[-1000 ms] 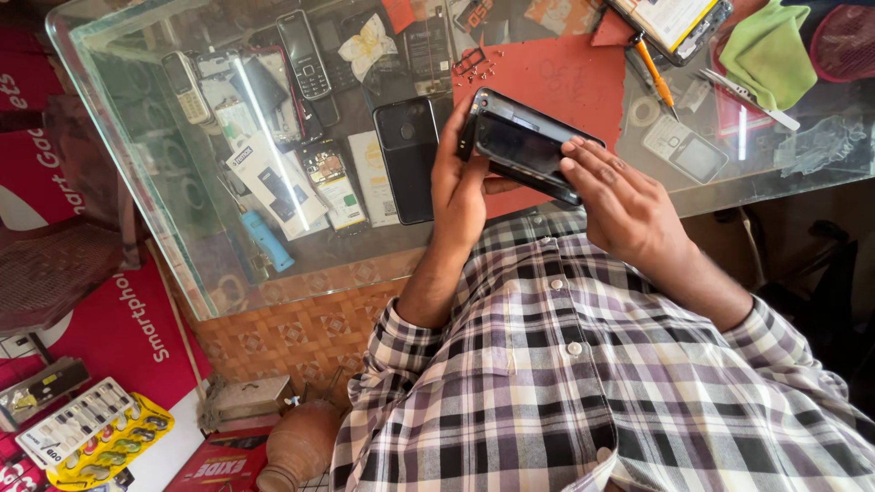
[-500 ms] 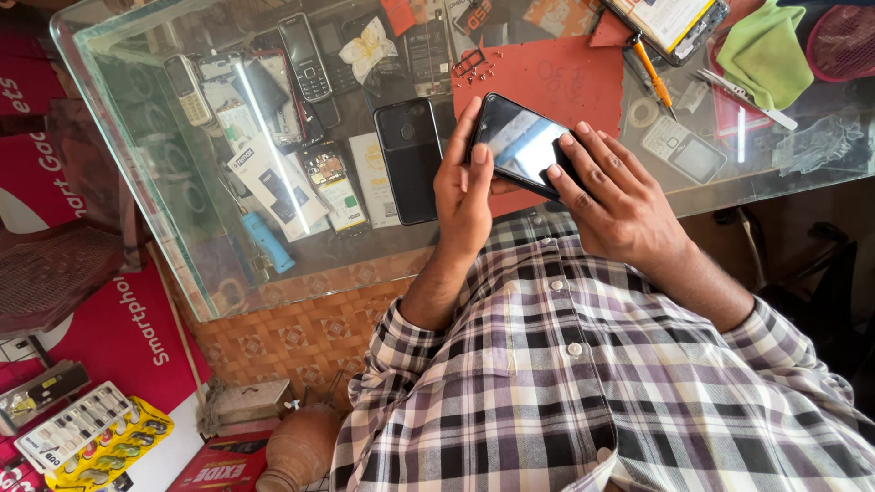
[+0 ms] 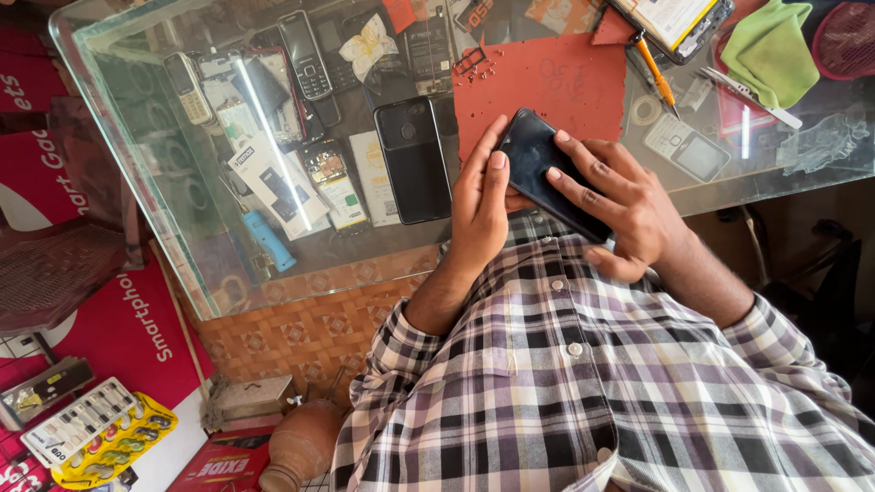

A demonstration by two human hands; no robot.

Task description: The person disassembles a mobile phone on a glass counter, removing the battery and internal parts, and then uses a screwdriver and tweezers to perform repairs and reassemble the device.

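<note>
While both hands are gripping the dark phone [image 3: 547, 169] above the plaid shirt [image 3: 583, 383], the left hand [image 3: 478, 205] is pinching its 9 o'clock edge and the right hand [image 3: 629, 205] is pressing spread fingers on it; at 12 o'clock the red mat [image 3: 547, 87] is lying on the glass surface [image 3: 182, 210].

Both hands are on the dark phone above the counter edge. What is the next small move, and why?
Probably lower the dark phone flat onto the red mat. The left hand and right hand hold it tilted in the air, and the mat beside it has bare space.
</note>
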